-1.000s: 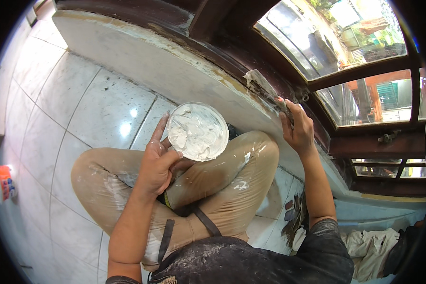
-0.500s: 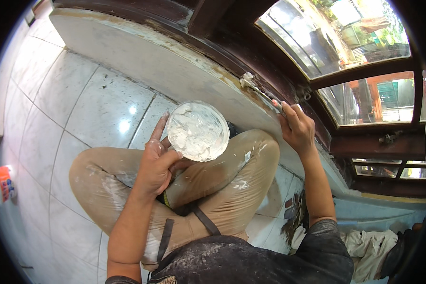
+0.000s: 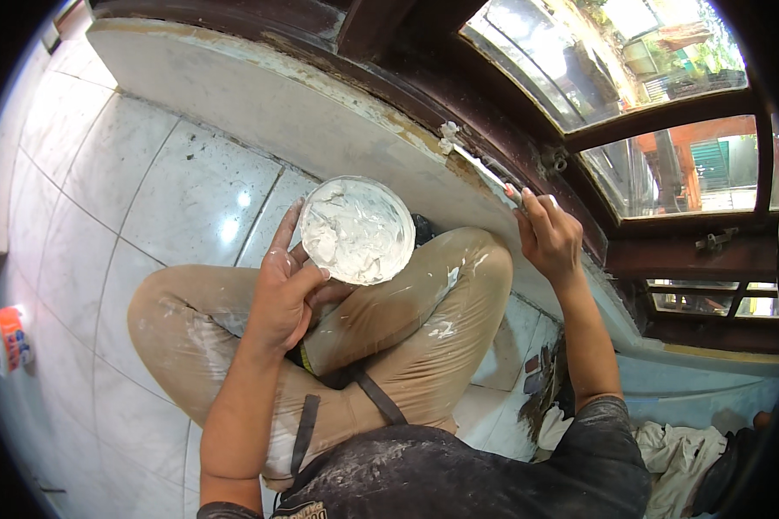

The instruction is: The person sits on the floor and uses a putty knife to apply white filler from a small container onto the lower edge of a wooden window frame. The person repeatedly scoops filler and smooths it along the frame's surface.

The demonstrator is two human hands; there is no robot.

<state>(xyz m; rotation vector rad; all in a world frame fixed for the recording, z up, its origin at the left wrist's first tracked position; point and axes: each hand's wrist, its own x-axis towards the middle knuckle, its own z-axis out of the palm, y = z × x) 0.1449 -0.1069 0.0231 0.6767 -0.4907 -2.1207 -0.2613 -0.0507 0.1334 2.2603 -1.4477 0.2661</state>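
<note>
My left hand (image 3: 283,290) grips a round clear tub by its near left side, and white putty (image 3: 355,229) is smeared all over its inside. The tub is held above my crossed legs. Off to the right, my right hand (image 3: 550,232) is closed round the handle of a putty knife (image 3: 483,170). Its blade lies at the top edge of the low wall (image 3: 320,108), just below the dark wooden window frame. A lump of white putty (image 3: 448,136) sits at the blade's far end, against the ledge. Smears of putty mark my fingers.
A white-and-orange tub (image 3: 10,339) stands on the tiled floor (image 3: 86,259) at the left. Glass panes (image 3: 610,60) in the dark frame rise at the upper right, with a metal latch (image 3: 717,245). A pale crumpled cloth (image 3: 684,458) lies at the lower right.
The knife blade has turned, and its pale flat face now shows along the ledge. My right hand has moved slightly right and down. The putty tub has shifted slightly up and left.
</note>
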